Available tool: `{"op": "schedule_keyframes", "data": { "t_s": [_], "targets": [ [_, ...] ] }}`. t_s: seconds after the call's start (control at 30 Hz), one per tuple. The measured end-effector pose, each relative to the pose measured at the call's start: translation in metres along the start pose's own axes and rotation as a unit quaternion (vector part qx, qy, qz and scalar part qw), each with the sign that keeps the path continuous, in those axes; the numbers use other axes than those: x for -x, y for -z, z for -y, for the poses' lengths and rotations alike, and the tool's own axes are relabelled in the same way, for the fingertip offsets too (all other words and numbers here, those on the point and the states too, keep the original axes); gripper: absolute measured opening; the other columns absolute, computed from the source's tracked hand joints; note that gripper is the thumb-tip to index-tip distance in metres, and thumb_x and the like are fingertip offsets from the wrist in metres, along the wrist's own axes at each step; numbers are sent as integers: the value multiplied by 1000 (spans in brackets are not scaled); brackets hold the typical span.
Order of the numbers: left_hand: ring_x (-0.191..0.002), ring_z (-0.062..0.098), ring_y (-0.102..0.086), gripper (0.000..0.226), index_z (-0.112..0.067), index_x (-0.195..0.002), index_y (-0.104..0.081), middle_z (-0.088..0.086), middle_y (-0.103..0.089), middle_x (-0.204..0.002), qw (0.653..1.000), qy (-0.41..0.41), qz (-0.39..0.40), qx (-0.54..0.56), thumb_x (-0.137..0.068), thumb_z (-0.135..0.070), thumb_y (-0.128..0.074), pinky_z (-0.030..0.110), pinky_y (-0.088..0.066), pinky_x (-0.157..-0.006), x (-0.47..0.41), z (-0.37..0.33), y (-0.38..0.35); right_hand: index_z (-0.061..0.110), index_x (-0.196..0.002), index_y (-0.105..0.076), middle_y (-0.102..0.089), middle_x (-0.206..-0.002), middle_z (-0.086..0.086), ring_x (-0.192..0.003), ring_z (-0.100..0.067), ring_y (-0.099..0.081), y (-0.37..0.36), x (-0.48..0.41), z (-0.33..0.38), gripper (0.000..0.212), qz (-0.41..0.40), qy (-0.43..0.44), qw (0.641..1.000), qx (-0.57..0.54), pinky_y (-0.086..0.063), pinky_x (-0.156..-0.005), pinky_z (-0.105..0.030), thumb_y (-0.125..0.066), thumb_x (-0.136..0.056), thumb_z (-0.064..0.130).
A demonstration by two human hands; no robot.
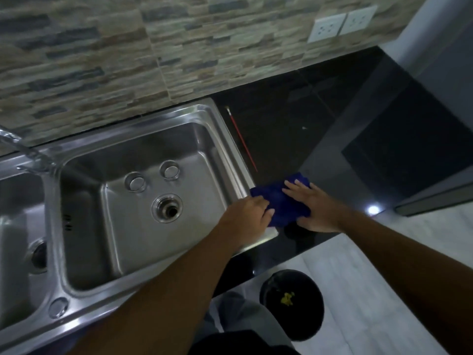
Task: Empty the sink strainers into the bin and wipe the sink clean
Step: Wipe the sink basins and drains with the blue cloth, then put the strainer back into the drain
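Sink strainers [135, 181] lie emptied in the right basin [122, 242], scraps [287, 298] in the bin [308, 319]; wiping seems undone, left hand [245, 213] gripping and right hand [313, 204] flattening the blue cloth [282, 202] on the counter [281, 129].

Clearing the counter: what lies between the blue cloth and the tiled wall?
A thin red brush on the dark counter, alongside the sink rim; head view.

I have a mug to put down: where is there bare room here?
Bare: the dark counter right of the red brush, up to the tiled wall; also the right basin floor before the drain. Crowded: that basin's near-right corner, left hand and right hand on the blue cloth.
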State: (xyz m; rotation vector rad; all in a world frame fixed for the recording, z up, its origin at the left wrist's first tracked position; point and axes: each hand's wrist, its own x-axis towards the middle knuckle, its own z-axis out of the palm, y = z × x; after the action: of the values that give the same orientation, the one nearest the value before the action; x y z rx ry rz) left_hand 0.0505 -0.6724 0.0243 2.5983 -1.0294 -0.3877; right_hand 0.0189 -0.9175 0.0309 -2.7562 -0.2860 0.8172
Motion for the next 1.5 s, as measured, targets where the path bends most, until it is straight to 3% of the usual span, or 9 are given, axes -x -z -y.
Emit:
{"op": "schedule_keyframes", "data": {
  "t_s": [0.1,0.17,0.3,0.6,0.73,0.83,0.93,1.23,1.5],
  "targets": [
    [-118,27,-57,43,-10,-137,-56,8,-59,-133,997,-21,-68,-34,-103,-30,-40,40,-44,-105,-2,7,-14,22,-158,-18,-10,-166,1,-153,-12,2,-12,-8,6,74,-141,16,990,0,10,-121,-29,-47,-93,44],
    [-137,27,-44,50,-11,-150,-41,9,-44,-153,998,-8,-48,-49,-104,-32,-38,40,-32,-118,-6,7,-19,17,-158,-17,-11,-166,-2,-153,-15,0,-23,-18,19,66,-178,9,984,21,5,-123,-32,-33,-101,46],
    [-156,23,-2,62,-13,-160,-11,6,-2,-169,995,27,42,-87,-107,-41,-25,43,-5,-127,-13,2,-33,14,-158,-1,4,-166,-4,-153,-18,9,-49,-33,24,64,-149,-22,986,65,-1,-125,-41,-16,-106,48],
    [-155,20,12,70,-10,-159,8,6,12,-168,990,88,85,-62,-106,-48,-20,43,2,-127,-30,-16,-43,21,-158,7,12,-165,2,-152,-15,14,-31,-38,-16,66,-119,35,986,111,7,-121,-38,-9,-103,55],
    [-155,19,11,71,-11,-159,7,5,13,-168,990,74,109,-57,-106,-47,-23,43,1,-127,-33,-11,-35,20,-158,7,12,-166,0,-151,-16,17,-34,-37,-10,66,-122,18,986,116,9,-121,-39,-9,-103,53],
    [-156,22,4,64,-9,-160,-4,9,3,-169,993,68,68,-73,-106,-40,-22,45,-1,-127,-22,-4,-31,18,-158,5,10,-166,-2,-151,-17,16,-31,-38,-3,66,-121,5,985,123,11,-121,-39,-14,-103,50],
    [-156,23,-2,61,-9,-159,-12,10,-7,-168,992,109,25,-65,-105,-33,-22,46,-5,-127,0,10,-27,15,-158,2,2,-167,-5,-152,-17,12,-29,-38,13,66,-142,7,984,108,14,-120,-35,-22,-102,40],
    [-155,22,-8,58,-11,-159,-16,7,-12,-168,966,259,9,-6,-106,-32,-28,39,-4,-126,72,103,6,13,-158,-12,-9,-166,-4,-154,-13,0,-24,-77,118,61,-173,150,972,48,-4,-126,-38,-32,-102,25],
    [-155,24,-14,57,-13,-158,-20,8,-18,-167,945,328,-13,12,-104,-28,-33,41,-10,-126,151,186,38,14,-157,-20,-16,-165,-4,-154,-17,-6,-43,-137,211,61,-163,185,968,52,1,-125,-32,-38,-99,23]
  ]
}}
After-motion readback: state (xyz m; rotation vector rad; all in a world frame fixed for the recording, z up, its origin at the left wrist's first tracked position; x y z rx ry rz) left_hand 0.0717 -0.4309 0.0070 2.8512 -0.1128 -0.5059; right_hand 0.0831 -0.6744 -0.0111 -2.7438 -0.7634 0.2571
